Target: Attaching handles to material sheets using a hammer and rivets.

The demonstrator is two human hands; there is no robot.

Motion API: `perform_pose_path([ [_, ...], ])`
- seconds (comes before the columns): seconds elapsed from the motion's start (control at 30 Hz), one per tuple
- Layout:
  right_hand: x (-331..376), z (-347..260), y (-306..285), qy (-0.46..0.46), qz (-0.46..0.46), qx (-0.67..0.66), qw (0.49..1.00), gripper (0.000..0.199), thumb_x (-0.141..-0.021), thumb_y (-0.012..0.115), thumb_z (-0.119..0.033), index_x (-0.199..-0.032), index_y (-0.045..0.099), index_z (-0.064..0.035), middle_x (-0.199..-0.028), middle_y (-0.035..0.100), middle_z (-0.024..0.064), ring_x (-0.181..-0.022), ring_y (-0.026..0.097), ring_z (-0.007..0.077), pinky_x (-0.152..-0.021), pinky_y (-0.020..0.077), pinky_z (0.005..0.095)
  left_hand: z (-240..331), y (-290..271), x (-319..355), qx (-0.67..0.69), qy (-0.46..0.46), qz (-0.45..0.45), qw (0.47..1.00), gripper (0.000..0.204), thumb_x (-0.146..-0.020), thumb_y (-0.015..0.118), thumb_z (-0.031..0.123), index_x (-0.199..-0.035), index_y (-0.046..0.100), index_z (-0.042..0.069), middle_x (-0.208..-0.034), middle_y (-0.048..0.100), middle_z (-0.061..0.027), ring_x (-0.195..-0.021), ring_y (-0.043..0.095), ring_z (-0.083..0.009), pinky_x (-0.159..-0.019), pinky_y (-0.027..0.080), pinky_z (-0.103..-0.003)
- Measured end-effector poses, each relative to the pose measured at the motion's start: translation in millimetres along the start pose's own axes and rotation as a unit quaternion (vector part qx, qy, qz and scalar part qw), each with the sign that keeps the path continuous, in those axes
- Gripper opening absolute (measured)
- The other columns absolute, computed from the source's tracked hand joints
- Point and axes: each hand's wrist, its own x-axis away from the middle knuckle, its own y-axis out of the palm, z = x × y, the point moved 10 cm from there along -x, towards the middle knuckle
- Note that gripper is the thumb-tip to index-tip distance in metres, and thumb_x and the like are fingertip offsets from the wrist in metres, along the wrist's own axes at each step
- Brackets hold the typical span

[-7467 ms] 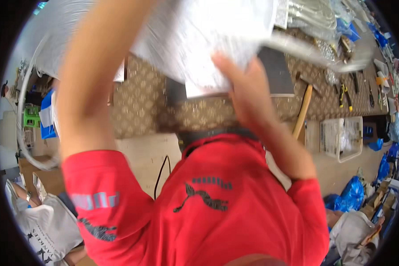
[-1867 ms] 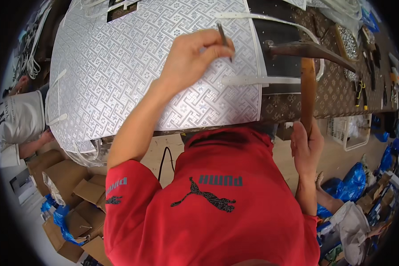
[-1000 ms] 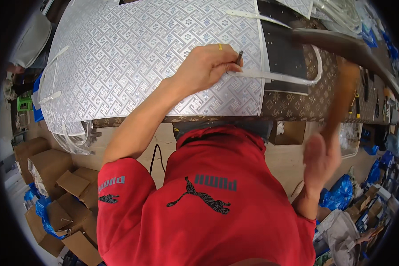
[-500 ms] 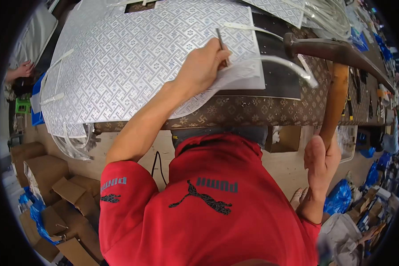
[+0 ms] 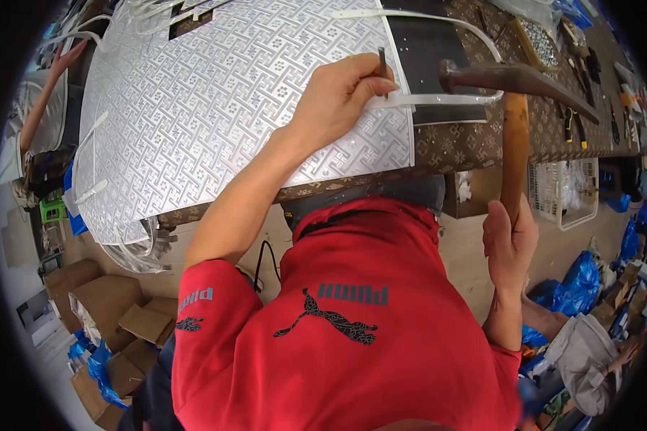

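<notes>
My left hand pinches a thin metal punch, held upright over the right part of a silver-white patterned sheet. By the punch's foot lies one end of a clear whitish strap, which loops round at the right and runs back along the sheet's far side. The punch's tip is hidden by my fingers. My right hand grips a hammer by its wooden handle. Its dark metal head is raised to the right of the punch, apart from it, in front of the strap loop.
Under the sheet are a black board and a brown patterned table cover. A tray of small metal pieces and yellow-handled pliers lie right. Another person's arm shows left. Cardboard boxes and a white basket stand below.
The sheet's near right corner now lies flat toward the table edge. The strap's loose end has come round to my left hand, forming a loop. The hammer has shifted slightly left.
</notes>
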Motion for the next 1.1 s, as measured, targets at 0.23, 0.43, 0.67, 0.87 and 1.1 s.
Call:
perform_pose_path([
  [0.23, -4, 1, 8, 0.002, -0.018, 0.021, 1.0, 0.022, -0.097, 0.063, -0.013, -0.082, 0.051, -0.0029, -0.055, 0.045, -0.0012, -0.051, 0.039, 0.0033, -0.045, 0.0294, 0.0249, -17, 7, -1, 0.07, -0.015, 0.013, 0.997, 0.006, -0.091, 0.062, 0.004, -0.093, 0.066, 0.0, -0.083, 0.07, -0.0111, -0.077, 0.069, -0.0224, -0.07, 0.053, -0.031],
  [0.43, -8, 3, 11, -0.014, -0.026, 0.03, 0.999, 0.019, -0.098, 0.061, -0.013, -0.085, 0.052, -0.0035, -0.056, 0.045, -0.0024, -0.05, 0.039, 0.0023, -0.044, 0.0286, 0.0231, -18, 10, -3, 0.021, -0.011, -0.005, 1.0, 0.006, -0.09, 0.062, 0.004, -0.093, 0.066, 0.0, -0.085, 0.071, -0.0125, -0.081, 0.071, -0.0257, -0.071, 0.053, -0.033],
  [0.67, -13, -22, -3, -0.008, 0.019, 0.069, 0.997, 0.019, -0.095, 0.066, -0.013, -0.086, 0.054, -0.0021, -0.056, 0.047, -0.0002, -0.053, 0.041, 0.0046, -0.046, 0.0321, 0.0252, -15, 9, -4, -0.013, 0.015, -0.003, 1.0, 0.009, -0.09, 0.065, 0.009, -0.093, 0.066, 0.001, -0.086, 0.07, -0.0139, -0.08, 0.069, -0.0318, -0.069, 0.053, -0.037],
  [0.87, -20, -89, -2, -0.31, 0.053, 0.168, 0.934, 0.019, -0.1, 0.057, -0.018, -0.086, 0.053, -0.0057, -0.059, 0.045, -0.0038, -0.046, 0.04, 0.0042, -0.041, 0.0283, 0.0216, -3, 10, 0, -0.065, 0.065, -0.001, 0.996, 0.011, -0.089, 0.066, 0.009, -0.093, 0.064, -0.001, -0.084, 0.068, -0.0147, -0.079, 0.069, -0.0282, -0.068, 0.053, -0.034],
  [1.1, -27, -40, -5, -0.049, -0.018, 0.118, 0.992, 0.027, -0.103, 0.054, -0.027, -0.083, 0.05, -0.0088, -0.056, 0.04, -0.003, -0.04, 0.037, 0.0071, -0.036, 0.0272, 0.0215, -18, -1, -4, -0.058, -0.045, 0.019, 0.997, 0.014, -0.096, 0.06, 0.011, -0.093, 0.055, -0.002, -0.086, 0.069, -0.0156, -0.081, 0.071, -0.0248, -0.069, 0.055, -0.032],
])
